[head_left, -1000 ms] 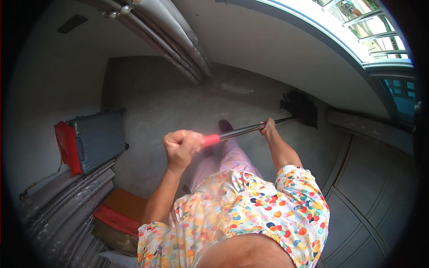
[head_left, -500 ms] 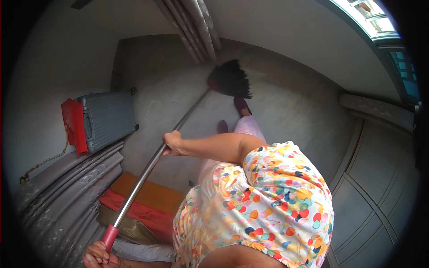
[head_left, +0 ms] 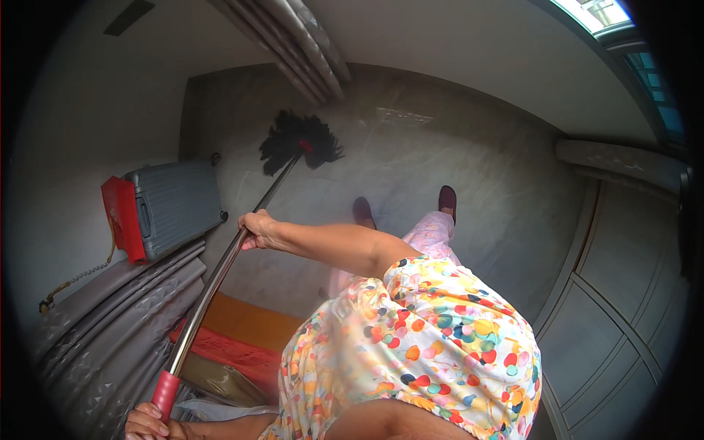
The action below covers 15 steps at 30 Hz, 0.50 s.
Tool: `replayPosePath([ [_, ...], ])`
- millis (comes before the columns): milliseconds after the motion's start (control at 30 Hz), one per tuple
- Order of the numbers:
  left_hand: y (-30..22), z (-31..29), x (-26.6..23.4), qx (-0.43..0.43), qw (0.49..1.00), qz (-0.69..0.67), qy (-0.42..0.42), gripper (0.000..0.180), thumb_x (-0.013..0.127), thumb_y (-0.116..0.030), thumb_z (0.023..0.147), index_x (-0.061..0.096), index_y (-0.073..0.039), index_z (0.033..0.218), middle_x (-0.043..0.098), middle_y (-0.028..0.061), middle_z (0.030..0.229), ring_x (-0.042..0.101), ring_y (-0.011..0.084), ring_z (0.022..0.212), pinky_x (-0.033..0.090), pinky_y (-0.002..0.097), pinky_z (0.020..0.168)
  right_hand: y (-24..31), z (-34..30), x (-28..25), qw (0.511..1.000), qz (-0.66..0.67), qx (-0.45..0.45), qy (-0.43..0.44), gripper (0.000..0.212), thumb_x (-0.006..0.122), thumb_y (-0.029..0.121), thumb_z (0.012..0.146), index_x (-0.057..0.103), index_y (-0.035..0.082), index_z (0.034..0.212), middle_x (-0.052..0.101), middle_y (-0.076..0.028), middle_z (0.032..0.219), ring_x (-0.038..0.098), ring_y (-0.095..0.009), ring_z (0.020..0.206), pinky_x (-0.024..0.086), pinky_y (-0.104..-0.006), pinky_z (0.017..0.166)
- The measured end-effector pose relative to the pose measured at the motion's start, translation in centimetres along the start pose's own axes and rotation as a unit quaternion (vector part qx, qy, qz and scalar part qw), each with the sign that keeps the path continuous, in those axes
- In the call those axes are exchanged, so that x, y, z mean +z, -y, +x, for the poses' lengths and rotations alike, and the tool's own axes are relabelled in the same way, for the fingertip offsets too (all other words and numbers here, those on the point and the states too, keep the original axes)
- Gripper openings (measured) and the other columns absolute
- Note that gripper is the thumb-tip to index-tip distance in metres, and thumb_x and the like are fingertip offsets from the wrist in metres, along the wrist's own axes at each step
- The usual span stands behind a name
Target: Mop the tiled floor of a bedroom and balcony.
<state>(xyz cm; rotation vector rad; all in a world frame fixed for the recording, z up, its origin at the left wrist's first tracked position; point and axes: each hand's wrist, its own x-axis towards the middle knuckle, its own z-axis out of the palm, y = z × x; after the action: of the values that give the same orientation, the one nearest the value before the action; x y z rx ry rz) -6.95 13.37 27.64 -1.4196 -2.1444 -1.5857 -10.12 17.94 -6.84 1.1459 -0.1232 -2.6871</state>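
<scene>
Mop head (head_left: 301,143) seen on flr (head_left: 513,172) nr curtain (head_left: 304,48); pole (head_left: 223,271) gripped mid-shaft by R hand (head_left: 257,229), red grip (head_left: 166,392) clasped by L hand (head_left: 147,423). Wk judged unfinished; amt done/left can't be told.

A long metal-shafted mop (head_left: 210,293) with shaggy black strands (head_left: 297,141) is held at its red cylindrical grip (head_left: 166,394) by the left hand (head_left: 147,423), mid-shaft by the right hand (head_left: 257,229).
</scene>
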Motion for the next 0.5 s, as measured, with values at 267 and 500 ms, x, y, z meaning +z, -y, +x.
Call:
replayPosePath([
  [267,-2.4,-2.7,-11.9,-0.091,0.981,-0.029,-0.170,0.029,0.034,-0.009,0.077,0.027,-0.010,0.049,0.025,0.0007,0.040,0.024,0.0092,0.034,0.029,0.0254,0.042,-4.9,-1.8,3.4,0.995,-0.093,0.013,0.034,0.012,0.046,0.002,0.068,0.042,-0.009,0.069,0.052,-0.019,0.058,0.055,-0.023,0.044,0.048,-0.0285,0.032],
  [500,2.7,-0.2,-9.9,-0.109,0.982,-0.147,-0.049,0.024,0.036,-0.007,0.073,0.034,-0.009,0.049,0.031,0.0001,0.039,0.030,0.0085,0.032,0.034,0.0256,0.041,0.8,0.8,3.3,0.979,-0.051,-0.197,-0.035,0.008,0.049,0.007,0.062,0.044,0.001,0.059,0.046,-0.010,0.051,0.051,-0.024,0.043,0.042,-0.0377,0.037],
])
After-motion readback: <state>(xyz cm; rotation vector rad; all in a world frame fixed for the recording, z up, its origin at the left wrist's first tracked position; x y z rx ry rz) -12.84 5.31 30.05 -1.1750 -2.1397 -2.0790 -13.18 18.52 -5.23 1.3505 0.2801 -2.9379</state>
